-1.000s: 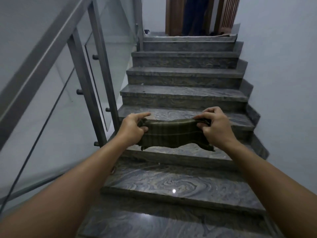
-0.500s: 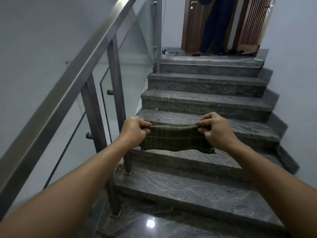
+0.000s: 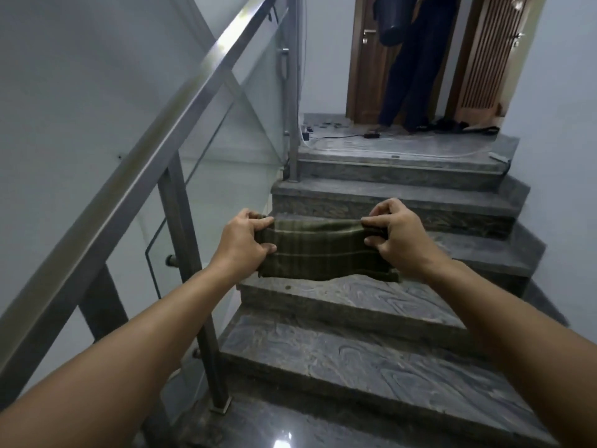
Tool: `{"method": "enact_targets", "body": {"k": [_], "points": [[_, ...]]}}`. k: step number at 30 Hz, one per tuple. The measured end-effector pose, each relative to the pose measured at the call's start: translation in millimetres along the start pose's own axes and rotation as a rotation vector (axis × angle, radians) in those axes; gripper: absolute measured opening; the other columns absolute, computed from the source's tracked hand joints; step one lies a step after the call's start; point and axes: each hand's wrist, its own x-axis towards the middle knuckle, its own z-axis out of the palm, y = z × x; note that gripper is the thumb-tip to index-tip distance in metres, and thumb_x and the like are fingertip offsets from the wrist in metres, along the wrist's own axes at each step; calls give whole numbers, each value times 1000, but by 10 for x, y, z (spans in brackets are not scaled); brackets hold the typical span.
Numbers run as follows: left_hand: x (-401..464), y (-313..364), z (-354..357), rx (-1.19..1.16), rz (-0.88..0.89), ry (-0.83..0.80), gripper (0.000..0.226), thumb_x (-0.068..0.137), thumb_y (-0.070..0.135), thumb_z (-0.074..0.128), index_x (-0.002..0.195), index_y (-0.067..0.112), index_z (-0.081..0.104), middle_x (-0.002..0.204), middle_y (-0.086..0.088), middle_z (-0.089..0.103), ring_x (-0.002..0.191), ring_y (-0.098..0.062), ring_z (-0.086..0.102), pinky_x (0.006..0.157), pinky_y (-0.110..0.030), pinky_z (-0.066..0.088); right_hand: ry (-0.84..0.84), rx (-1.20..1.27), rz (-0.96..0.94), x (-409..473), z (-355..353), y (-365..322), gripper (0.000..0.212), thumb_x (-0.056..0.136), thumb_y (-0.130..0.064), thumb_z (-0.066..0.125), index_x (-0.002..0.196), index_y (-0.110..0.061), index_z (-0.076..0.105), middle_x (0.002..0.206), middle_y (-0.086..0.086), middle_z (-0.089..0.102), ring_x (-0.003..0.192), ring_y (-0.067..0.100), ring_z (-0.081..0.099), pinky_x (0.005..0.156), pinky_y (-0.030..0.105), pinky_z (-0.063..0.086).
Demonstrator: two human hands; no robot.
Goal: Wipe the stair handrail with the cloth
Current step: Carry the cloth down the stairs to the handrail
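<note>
Stretching olive-green plaid fabric cloth (image 3: 326, 248) between both hands, mid-air over grey marble stairs (image 3: 371, 360).

I'm pinching its left end in my left hand (image 3: 244, 242) and its right end in my right hand (image 3: 395, 237), both closed on it. View is lifting since a second ago: the landing at 12 o'clock is now showing, and the brushed steel handrail (image 3: 155, 137) is closer at 10 o'clock. Cloth isn't touching rail yet, so wiping isn't started, I'm judging.
</note>
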Motion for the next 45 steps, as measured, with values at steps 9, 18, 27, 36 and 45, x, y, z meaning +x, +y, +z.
{"method": "enact_targets", "body": {"k": [9, 18, 27, 36, 45], "points": [[1275, 329, -569, 121, 33, 155, 56, 77, 6, 74, 129, 7, 56, 115, 2, 49, 105, -12, 47, 101, -25, 41, -41, 36, -144, 1597, -307, 60, 40, 78, -9, 75, 116, -2, 65, 113, 9, 49, 100, 16, 46, 90, 26, 43], [2742, 290, -1218, 113, 67, 291, 63, 71, 14, 81, 129, 9, 57, 116, 0, 51, 103, -13, 51, 94, -19, 42, 25, 28, -234, 3265, -245, -71, 54, 69, -11, 82, 119, -3, 63, 116, 9, 49, 100, 14, 44, 88, 22, 38], [3842, 364, -1794, 177, 70, 375, 63, 71, 14, 81, 129, 8, 57, 108, 4, 46, 100, -9, 46, 93, -12, 32, 14, -74, -358, 4701, -414, -283, 44, 78, -8, 75, 120, -8, 64, 120, 10, 51, 107, 25, 51, 93, 28, 43], [4813, 362, -1920, 234, -22, 430, 65, 69, 19, 82, 129, 8, 57, 123, -7, 50, 115, -20, 50, 98, -20, 33, -16, -194, -500, 5982, -416, -196, 25, 86, -11, 66, 109, -1, 66, 118, 9, 46, 102, 29, 52, 94, 40, 50], [6059, 608, -1822, 276, -206, 495, 61, 69, 23, 83, 121, 1, 60, 122, -12, 48, 114, -25, 50, 98, -22, 34, -49, -273, -612, 7846, -422, 19, 22, 89, 2, 54, 107, -3, 65, 125, 15, 43, 105, 32, 49, 88, 42, 47]]}}
